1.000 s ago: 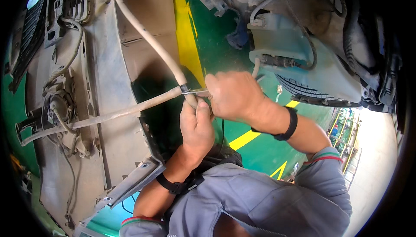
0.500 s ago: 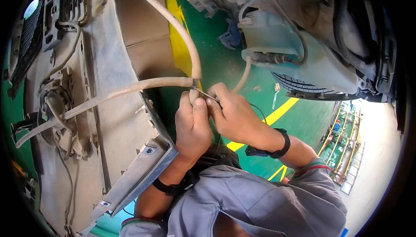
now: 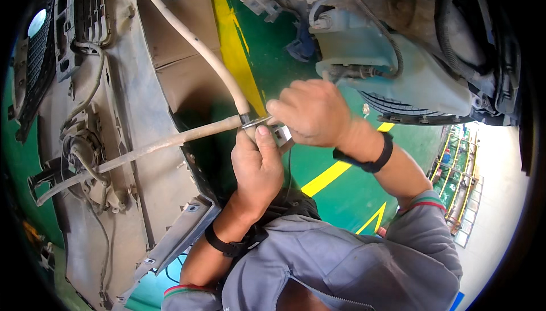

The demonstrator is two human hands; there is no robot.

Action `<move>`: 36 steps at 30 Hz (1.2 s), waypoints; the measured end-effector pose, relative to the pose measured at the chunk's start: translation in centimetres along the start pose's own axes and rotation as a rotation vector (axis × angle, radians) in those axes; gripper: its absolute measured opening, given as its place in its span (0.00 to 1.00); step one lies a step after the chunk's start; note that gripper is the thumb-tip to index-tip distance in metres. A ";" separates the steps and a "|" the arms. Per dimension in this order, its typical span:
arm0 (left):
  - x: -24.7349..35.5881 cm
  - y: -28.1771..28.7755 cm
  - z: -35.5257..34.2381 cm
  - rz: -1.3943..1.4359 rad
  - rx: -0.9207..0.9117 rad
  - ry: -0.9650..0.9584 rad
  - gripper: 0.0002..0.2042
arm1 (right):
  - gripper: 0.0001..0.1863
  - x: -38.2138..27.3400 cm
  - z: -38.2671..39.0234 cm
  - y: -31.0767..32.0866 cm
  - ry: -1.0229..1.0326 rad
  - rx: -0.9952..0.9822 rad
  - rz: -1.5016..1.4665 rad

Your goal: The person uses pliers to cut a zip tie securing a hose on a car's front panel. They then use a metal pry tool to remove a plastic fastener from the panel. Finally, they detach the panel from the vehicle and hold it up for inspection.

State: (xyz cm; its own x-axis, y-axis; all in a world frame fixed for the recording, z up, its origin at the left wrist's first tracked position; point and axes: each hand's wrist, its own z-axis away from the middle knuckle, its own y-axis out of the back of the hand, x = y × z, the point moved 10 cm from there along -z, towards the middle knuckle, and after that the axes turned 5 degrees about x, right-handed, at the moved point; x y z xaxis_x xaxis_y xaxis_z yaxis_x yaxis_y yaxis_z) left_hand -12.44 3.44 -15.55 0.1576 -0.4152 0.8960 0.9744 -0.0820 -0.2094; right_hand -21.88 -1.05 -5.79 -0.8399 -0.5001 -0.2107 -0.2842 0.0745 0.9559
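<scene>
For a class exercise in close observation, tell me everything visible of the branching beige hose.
The branching beige hose looks dusty and flexible, perhaps rubber or a sleeve; I can't tell which. One branch curves down from the top edge; another stretches left across the dusty panel. They meet at a dark joint, just above the left hand, which pinches a short beige stub. A thin shiny piece crosses beside the joint, running to the right hand.
</scene>
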 end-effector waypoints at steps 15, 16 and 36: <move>1.4 -0.8 -0.7 0.273 -0.019 0.112 0.15 | 0.12 1.8 -6.3 0.1 0.428 -0.030 -0.016; 1.4 -1.0 -0.6 0.395 0.002 0.147 0.15 | 0.12 1.6 -6.5 0.0 0.426 -0.014 0.004; 0.1 -1.5 -1.8 0.547 0.050 0.298 0.15 | 0.14 -0.6 -9.8 -2.3 0.732 -0.246 0.041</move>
State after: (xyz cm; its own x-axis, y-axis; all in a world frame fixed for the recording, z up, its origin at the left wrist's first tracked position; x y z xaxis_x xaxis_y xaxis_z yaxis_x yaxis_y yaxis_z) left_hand -14.18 1.86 -15.81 0.5910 -0.6210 0.5149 0.7729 0.2531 -0.5819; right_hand -16.25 -9.39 -5.82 -0.3033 -0.9505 -0.0670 -0.0771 -0.0456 0.9960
